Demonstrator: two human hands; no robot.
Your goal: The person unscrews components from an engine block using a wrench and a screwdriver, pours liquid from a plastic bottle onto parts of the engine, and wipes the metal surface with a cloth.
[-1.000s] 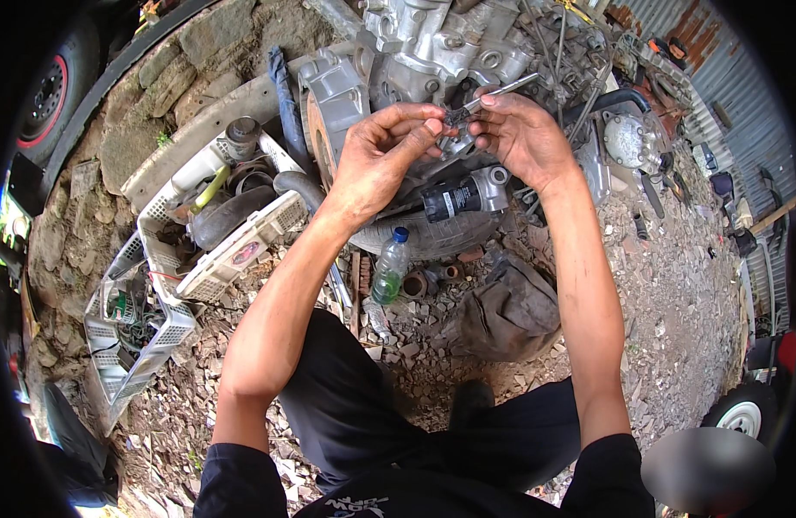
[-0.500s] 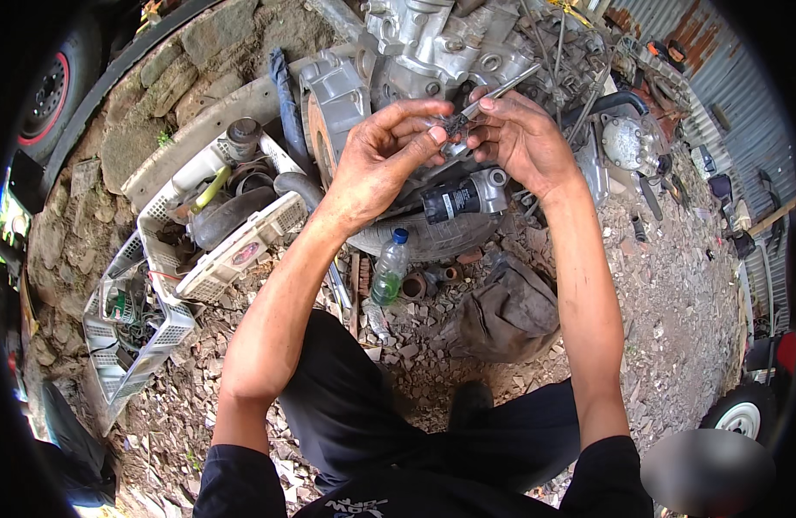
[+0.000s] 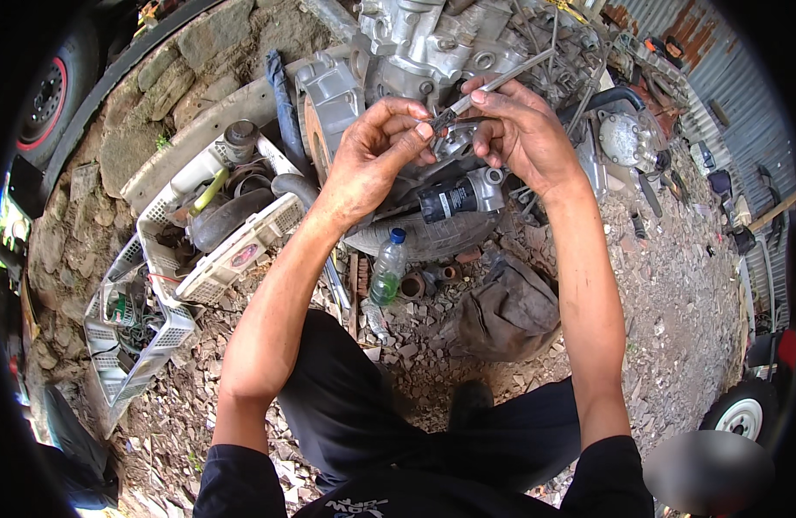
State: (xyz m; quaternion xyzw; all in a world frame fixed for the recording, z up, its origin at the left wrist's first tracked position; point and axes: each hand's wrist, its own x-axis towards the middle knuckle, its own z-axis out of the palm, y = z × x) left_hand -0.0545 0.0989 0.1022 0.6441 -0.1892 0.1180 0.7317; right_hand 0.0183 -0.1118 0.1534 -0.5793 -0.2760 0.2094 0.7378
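Observation:
My right hand [image 3: 520, 129] grips the pale handle of a slim brush [image 3: 503, 78] between thumb and fingers, its other fingers partly curled. The handle slants up to the right, and dark, ragged bristles are at its lower left end. With thumb and fingertips, my left hand [image 3: 376, 155] pinches the bristle end. Both hands are raised in front of a grey metal engine block [image 3: 432, 43]. Just below them is a black cylindrical filter [image 3: 447, 200] fixed to a metal housing, above a tyre [image 3: 441, 237] lying on the ground.
At left, white plastic crates [image 3: 242, 246] hold hoses and parts. A clear bottle [image 3: 387, 272] with green liquid stands near rusty ring-shaped parts [image 3: 412, 285]. Between my forearms lies a crumpled brown bag [image 3: 512, 311]. Tools [image 3: 650, 194] and a round metal cover [image 3: 621, 140] lie at right on rubble.
The brush has shifted slightly up and left, with its bristle end now more visible. My right fingers have spread a little, and my left hand has moved slightly left.

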